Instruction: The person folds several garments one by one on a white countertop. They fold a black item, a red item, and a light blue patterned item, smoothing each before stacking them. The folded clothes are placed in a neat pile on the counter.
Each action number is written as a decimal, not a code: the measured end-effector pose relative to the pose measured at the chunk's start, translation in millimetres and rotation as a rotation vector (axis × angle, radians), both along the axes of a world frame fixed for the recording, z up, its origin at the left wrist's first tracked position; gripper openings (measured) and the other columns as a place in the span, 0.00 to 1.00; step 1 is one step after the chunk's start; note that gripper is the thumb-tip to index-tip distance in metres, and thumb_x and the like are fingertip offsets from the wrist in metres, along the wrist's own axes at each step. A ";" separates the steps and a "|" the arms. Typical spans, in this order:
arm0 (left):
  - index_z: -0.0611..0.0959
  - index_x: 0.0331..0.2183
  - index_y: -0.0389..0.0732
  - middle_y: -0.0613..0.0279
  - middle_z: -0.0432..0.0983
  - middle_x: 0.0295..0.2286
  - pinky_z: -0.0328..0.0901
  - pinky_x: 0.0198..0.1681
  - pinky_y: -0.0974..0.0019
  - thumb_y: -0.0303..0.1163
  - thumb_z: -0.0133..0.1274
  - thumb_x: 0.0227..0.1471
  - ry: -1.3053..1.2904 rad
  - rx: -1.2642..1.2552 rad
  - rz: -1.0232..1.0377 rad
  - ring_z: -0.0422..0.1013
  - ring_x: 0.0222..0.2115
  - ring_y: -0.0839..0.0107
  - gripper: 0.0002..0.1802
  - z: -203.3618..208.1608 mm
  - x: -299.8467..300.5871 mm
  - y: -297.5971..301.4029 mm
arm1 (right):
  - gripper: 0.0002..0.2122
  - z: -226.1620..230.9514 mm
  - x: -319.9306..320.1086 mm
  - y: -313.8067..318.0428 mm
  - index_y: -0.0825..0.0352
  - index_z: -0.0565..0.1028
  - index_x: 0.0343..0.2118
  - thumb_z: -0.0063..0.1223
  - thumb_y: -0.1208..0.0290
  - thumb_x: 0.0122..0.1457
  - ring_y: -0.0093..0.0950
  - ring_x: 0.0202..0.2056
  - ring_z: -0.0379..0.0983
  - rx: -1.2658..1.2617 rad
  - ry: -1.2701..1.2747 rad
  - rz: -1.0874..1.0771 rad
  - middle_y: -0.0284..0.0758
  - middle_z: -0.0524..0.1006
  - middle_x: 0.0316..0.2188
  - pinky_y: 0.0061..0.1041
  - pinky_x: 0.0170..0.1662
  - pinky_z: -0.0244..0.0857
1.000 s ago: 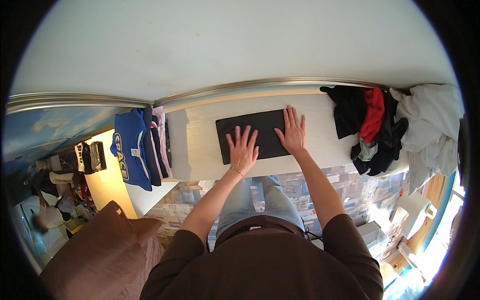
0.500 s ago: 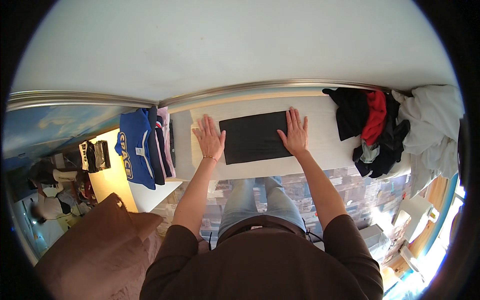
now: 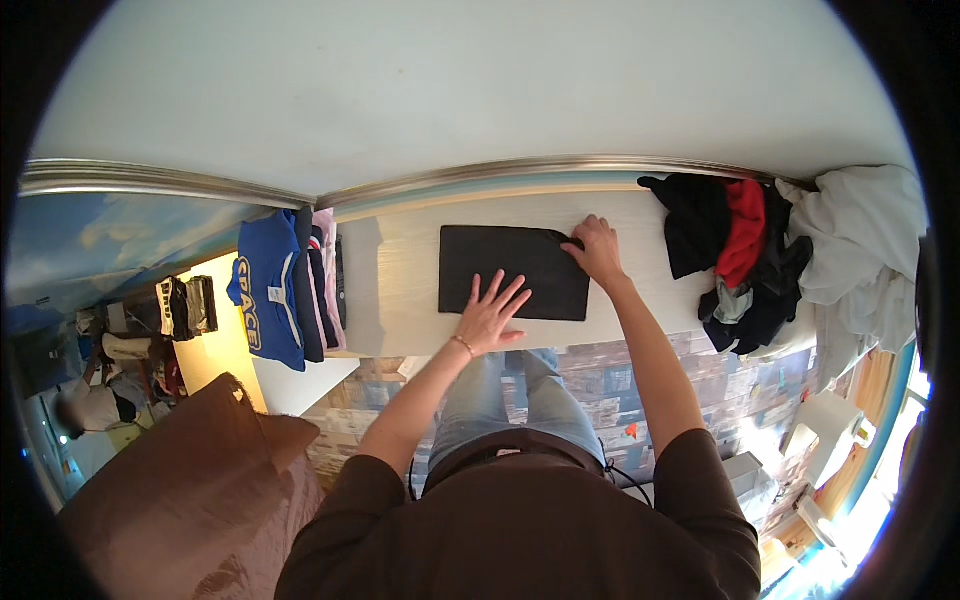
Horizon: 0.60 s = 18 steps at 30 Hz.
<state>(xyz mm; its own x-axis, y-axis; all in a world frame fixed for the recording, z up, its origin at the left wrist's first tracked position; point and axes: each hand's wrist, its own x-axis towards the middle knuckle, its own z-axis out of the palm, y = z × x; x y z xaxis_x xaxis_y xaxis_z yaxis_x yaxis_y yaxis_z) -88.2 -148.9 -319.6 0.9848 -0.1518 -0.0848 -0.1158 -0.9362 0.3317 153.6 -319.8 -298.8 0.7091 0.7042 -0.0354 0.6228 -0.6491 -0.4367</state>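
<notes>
Head view: the black folded cloth (image 3: 550, 270) is laid on the white counter (image 3: 405, 280), slightly toward 1 o'clock of centre. The left hand (image 3: 487, 322), earlier placed by its 9 o'clock edge, is now spread open toward 7 o'clock; by the right hand (image 3: 598, 253), previously flat, the cloth's 2 o'clock corner is pinched. Smoothing seems to have been replaced by corner adjustment.

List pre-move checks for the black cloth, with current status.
1. Left hand on cloth: ok, fingers spread over the near edge.
2. Right hand at far right corner: ok, fingers curled there.
3. Right grip secure: cannot tell, fingertips partly hidden.
4. Cloth flat: not ok, creased near that corner.
5. Blue shirt apart from cloth: ok, off left.
6. Clothes pile apart: ok, off right.
</notes>
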 end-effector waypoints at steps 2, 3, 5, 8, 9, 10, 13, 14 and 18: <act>0.59 0.67 0.46 0.56 0.43 0.69 0.35 0.65 0.27 0.65 0.58 0.43 0.071 -0.006 -0.028 0.39 0.68 0.44 0.57 6.6 -5.4 17.8 | 0.12 -4.6 -13.8 -18.3 0.66 0.76 0.28 0.67 0.64 0.50 0.42 0.38 0.73 0.058 0.066 -0.033 0.39 0.76 0.33 0.40 0.38 0.67; 0.57 0.67 0.44 0.56 0.42 0.69 0.35 0.65 0.28 0.66 0.59 0.42 0.080 -0.031 -0.034 0.39 0.68 0.45 0.60 8.3 -8.5 22.5 | 0.12 -6.7 -27.3 -30.6 0.67 0.75 0.27 0.67 0.65 0.51 0.43 0.37 0.74 0.107 0.128 -0.107 0.40 0.75 0.32 0.40 0.37 0.67; 0.55 0.67 0.44 0.56 0.42 0.69 0.38 0.66 0.30 0.63 0.61 0.41 0.198 -0.026 -0.126 0.39 0.69 0.46 0.61 21.8 -13.6 17.0 | 0.12 -14.9 -56.6 -51.8 0.68 0.74 0.27 0.65 0.66 0.52 0.45 0.32 0.74 0.201 0.182 -0.250 0.43 0.75 0.29 0.40 0.34 0.68; 0.57 0.67 0.45 0.57 0.44 0.69 0.43 0.66 0.33 0.55 0.63 0.45 0.055 -0.002 -0.253 0.43 0.68 0.49 0.55 -3.0 -37.7 -6.0 | 0.14 -11.0 -98.6 -72.0 0.72 0.73 0.25 0.63 0.65 0.55 0.42 0.23 0.72 0.248 0.328 -0.521 0.45 0.75 0.20 0.38 0.30 0.65; 0.58 0.67 0.45 0.57 0.46 0.68 0.45 0.66 0.35 0.50 0.62 0.46 0.005 0.018 -0.225 0.45 0.68 0.51 0.52 -11.0 -41.5 -15.0 | 0.15 -16.0 -111.4 -79.3 0.72 0.73 0.25 0.63 0.64 0.55 0.38 0.21 0.70 0.265 0.356 -0.587 0.44 0.74 0.18 0.35 0.28 0.64; 0.59 0.66 0.45 0.57 0.48 0.68 0.46 0.66 0.36 0.46 0.62 0.48 -0.049 0.028 -0.204 0.47 0.68 0.52 0.49 -18.1 -41.0 -27.3 | 0.16 -28.2 -124.4 -90.8 0.73 0.73 0.24 0.63 0.63 0.56 0.32 0.20 0.68 0.293 0.439 -0.626 0.41 0.73 0.17 0.33 0.27 0.62; 0.63 0.65 0.45 0.59 0.54 0.66 0.50 0.67 0.45 0.31 0.56 0.51 -0.160 -0.033 -0.182 0.53 0.66 0.57 0.41 -20.1 -39.3 -42.1 | 0.17 -28.1 -150.0 -105.4 0.73 0.75 0.23 0.61 0.62 0.59 0.20 0.19 0.64 0.303 0.872 -0.778 0.35 0.69 0.13 0.26 0.25 0.62; 0.63 0.65 0.45 0.59 0.54 0.66 0.50 0.68 0.47 0.30 0.56 0.51 -0.183 -0.035 -0.212 0.52 0.66 0.58 0.40 -23.7 -39.9 -41.9 | 0.16 -22.6 -154.4 -110.8 0.71 0.76 0.28 0.63 0.60 0.58 0.23 0.23 0.68 0.217 0.881 -0.784 0.37 0.73 0.19 0.28 0.30 0.65; 0.63 0.65 0.45 0.58 0.54 0.66 0.50 0.68 0.51 0.28 0.59 0.45 -0.070 -0.317 -0.286 0.52 0.67 0.59 0.45 -18.7 -43.4 -22.2 | 0.29 4.6 -145.2 -142.9 0.68 0.73 0.49 0.67 0.53 0.50 0.32 0.47 0.73 0.125 -0.085 0.075 0.41 0.76 0.46 0.39 0.52 0.66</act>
